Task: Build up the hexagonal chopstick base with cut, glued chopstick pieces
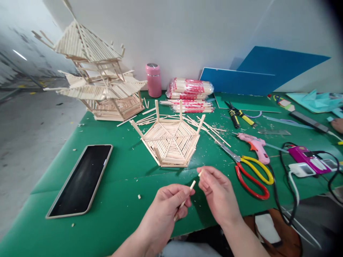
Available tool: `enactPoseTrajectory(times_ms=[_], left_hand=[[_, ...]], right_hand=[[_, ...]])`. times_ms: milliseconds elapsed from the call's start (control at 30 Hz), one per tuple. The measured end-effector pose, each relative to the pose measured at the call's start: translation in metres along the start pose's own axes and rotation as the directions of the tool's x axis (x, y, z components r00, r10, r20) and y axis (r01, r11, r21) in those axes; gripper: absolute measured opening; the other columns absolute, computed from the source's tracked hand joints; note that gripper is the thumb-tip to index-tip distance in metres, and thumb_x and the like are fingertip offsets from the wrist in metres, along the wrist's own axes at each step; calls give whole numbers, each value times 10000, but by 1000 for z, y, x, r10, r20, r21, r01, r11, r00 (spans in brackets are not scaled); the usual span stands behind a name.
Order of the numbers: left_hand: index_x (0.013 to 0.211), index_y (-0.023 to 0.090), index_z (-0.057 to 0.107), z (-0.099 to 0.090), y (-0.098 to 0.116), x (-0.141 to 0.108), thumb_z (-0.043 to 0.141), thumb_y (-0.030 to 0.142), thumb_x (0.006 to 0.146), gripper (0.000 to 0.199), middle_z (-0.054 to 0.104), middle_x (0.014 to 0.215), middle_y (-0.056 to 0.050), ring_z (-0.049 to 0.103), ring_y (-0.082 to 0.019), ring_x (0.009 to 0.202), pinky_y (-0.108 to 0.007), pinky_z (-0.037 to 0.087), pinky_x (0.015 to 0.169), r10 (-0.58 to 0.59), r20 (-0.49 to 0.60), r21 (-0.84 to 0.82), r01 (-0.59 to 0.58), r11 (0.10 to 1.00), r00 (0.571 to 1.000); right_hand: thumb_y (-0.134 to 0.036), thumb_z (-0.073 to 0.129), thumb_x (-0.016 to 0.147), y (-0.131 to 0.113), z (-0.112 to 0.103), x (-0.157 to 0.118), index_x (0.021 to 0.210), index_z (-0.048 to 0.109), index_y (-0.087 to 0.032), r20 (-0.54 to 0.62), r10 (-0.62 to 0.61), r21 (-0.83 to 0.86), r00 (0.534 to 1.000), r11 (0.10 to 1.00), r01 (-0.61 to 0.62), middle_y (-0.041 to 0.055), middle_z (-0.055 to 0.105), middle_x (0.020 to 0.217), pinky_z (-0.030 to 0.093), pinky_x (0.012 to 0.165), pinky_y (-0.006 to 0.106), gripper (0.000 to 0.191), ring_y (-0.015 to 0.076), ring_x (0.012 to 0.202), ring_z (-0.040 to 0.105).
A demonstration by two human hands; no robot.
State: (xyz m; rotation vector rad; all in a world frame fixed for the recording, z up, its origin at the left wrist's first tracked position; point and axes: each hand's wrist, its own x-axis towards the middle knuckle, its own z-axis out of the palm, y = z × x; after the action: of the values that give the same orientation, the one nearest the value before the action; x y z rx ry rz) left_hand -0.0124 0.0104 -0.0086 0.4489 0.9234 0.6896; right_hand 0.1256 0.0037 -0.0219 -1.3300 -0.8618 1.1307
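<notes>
My left hand (167, 207) is closed around a thin wooden stick (192, 185), whose tip pokes up past the thumb. Close by on the right, my right hand (219, 194) pinches a short light-coloured piece (200, 174), mostly covered by the fingertips. Just beyond both hands sits a hexagonal frame (174, 142) of wooden sticks, with a slatted floor and upright posts at its corners. At the back left stands a tiered pagoda model (88, 46) built from similar sticks.
A phone (81, 180) lies left. Right are scissors (252, 175), a pink glue gun (254, 146) with cable, pliers (239, 116) and a purple power strip (308, 159). Behind are loose sticks (217, 132), wrapped stick bundles (190, 89) and a pink flask (153, 81). Another person's hand (337, 125) shows far right.
</notes>
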Motion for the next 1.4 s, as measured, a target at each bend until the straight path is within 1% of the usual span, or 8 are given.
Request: enactPoseTrajectory(times_ms=[67,200,400,567,733,1067,1267,1400], left_hand=[[673,103,660,-1,0,-1,676,284,682,182,517,529,14,320,-19,407,-207,200,448,17,-22,20,-17,1000,1000],[646,101,652,0,3,-4,699,306,655,210,521,535,12,316,-15,410,-201,195,442,55,-64,37,-53,998,996],[623,105,644,5,4,-7,700,318,646,221,523,541,8,318,-21,418,-198,189,437,122,-100,65,-116,991,987],[671,118,662,4,4,-6,695,333,656,217,517,548,15,331,-26,438,-192,214,449,168,-117,78,-159,984,979],[704,130,674,7,4,-5,678,331,678,203,510,552,16,348,-33,448,-192,232,453,221,-125,112,-208,972,967],[736,146,657,6,-2,-10,632,336,740,191,488,585,27,340,-31,471,-194,239,471,232,-142,89,-221,971,962],[726,129,654,12,1,-5,642,310,732,182,471,569,34,315,-17,456,-184,209,455,238,-113,52,-234,971,965],[709,117,650,14,6,-5,651,308,719,191,478,556,31,316,-15,445,-180,206,448,243,-126,41,-240,970,962]], right_hand=[[-340,540,811,-2,-12,6,794,629,-195,19,-122,-266,992,956,123,6,556,696,375,507,232,171,104,558,456],[-294,480,841,3,-29,19,782,652,-202,238,-281,-785,930,508,355,42,598,753,402,625,281,204,158,679,538],[-325,487,831,7,-46,24,1021,632,-203,229,-349,-851,909,382,361,62,650,814,420,676,308,268,199,751,579],[-351,453,816,-3,-119,23,952,609,-191,15,-557,-970,830,192,147,82,644,886,461,660,322,261,216,751,601],[-311,382,789,7,-180,37,1070,554,-122,76,-425,-996,902,-64,54,148,608,1007,480,644,370,380,270,787,608],[-370,335,809,3,-190,35,987,565,-139,72,-419,-997,905,-27,67,161,596,959,477,655,383,371,274,781,598],[-466,441,739,-20,-177,16,950,594,-185,-289,-156,-798,945,585,-148,105,649,953,495,720,393,384,283,841,614],[-463,445,777,-24,-157,-20,1117,563,-220,-167,-6,-669,986,736,-108,51,608,1155,497,797,271,434,243,1059,560]])
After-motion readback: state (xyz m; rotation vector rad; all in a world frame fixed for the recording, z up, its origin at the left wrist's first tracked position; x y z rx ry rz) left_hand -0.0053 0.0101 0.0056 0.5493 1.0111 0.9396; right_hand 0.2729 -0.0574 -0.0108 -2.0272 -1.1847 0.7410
